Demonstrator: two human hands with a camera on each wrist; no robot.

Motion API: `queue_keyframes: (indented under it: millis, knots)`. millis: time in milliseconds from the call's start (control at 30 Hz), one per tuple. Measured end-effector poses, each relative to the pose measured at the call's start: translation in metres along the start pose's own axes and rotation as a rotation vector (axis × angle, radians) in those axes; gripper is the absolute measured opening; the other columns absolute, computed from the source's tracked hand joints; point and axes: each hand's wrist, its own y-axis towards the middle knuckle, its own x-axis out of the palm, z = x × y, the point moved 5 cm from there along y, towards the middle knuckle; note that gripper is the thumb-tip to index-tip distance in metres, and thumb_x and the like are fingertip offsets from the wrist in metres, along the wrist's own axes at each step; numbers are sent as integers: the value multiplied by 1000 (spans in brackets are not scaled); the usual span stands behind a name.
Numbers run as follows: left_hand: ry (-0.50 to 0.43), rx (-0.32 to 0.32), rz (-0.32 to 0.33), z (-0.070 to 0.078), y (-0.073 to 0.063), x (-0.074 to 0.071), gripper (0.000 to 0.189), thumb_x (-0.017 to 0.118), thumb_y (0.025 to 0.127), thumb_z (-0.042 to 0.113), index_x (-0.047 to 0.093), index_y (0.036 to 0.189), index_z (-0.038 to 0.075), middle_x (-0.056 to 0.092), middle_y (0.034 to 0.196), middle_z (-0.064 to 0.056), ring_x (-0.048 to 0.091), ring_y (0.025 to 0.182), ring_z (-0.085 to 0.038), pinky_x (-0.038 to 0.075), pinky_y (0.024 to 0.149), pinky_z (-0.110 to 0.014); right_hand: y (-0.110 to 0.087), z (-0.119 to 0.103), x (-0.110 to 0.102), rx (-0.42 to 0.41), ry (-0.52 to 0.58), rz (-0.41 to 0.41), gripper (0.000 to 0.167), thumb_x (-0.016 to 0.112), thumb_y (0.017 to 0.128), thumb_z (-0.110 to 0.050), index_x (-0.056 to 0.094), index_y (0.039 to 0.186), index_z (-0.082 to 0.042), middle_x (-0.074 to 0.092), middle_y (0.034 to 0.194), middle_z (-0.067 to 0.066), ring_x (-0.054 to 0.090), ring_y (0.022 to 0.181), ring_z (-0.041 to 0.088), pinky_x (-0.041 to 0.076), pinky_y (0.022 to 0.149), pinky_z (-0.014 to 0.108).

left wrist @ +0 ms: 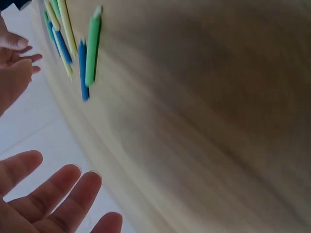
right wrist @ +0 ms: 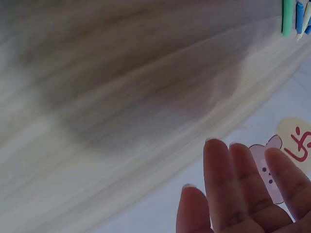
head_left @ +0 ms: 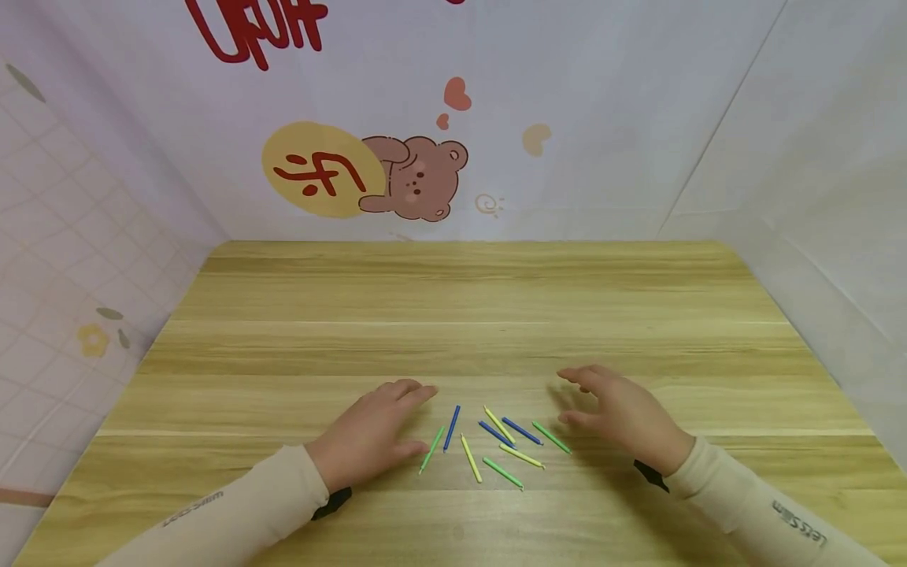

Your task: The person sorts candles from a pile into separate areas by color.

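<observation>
Thin candles in blue, yellow and green, three of each, lie scattered on the wooden table between the two hands. My left hand (head_left: 370, 435) is held beside the leftmost green candle (head_left: 431, 450), with its thumb tip close to it in the head view. A blue candle (head_left: 452, 429) lies just right of that one. On the other side my right hand (head_left: 631, 413) has its fingers extended near the rightmost green candle (head_left: 551, 437). A yellow candle (head_left: 499, 424) overlaps a blue candle (head_left: 493, 432) in the middle. Both hands hold nothing, fingers spread.
The wooden table (head_left: 453, 315) stretches back to a white wall cloth (head_left: 602, 94) printed with a bear (head_left: 425, 181), hearts and red lettering. Light cloth panels stand along the left and right sides. Dark bands (head_left: 331, 504) show under the wrists.
</observation>
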Motion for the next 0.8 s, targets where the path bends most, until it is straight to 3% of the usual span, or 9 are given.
queue_keyframes:
  millis: [267, 600, 800]
  knots:
    - [-117, -53, -57, 5, 3, 10, 59, 76, 82, 22, 53, 134, 5, 57, 123, -10, 55, 116, -26, 44, 98, -43, 2, -6, 5, -8, 67, -42, 42, 79, 78, -22, 67, 114, -5, 67, 104, 4, 63, 88, 20, 50, 75, 37]
    - [-122, -85, -142, 7, 5, 21, 56, 76, 82, 20, 55, 131, 5, 58, 116, -6, 58, 107, -22, 46, 94, -42, 5, -7, 14, 40, 168, -140, 29, 77, 79, -17, 68, 105, -8, 67, 93, -3, 61, 81, 12, 49, 71, 31]
    - [-151, -92, -147, 9, 6, 22, 52, 78, 80, 16, 57, 126, 2, 59, 113, -7, 58, 105, -21, 47, 93, -41, 4, -7, 21, 46, 240, -207, 25, 74, 80, -12, 67, 104, -6, 64, 83, -6, 58, 75, 8, 48, 67, 27]
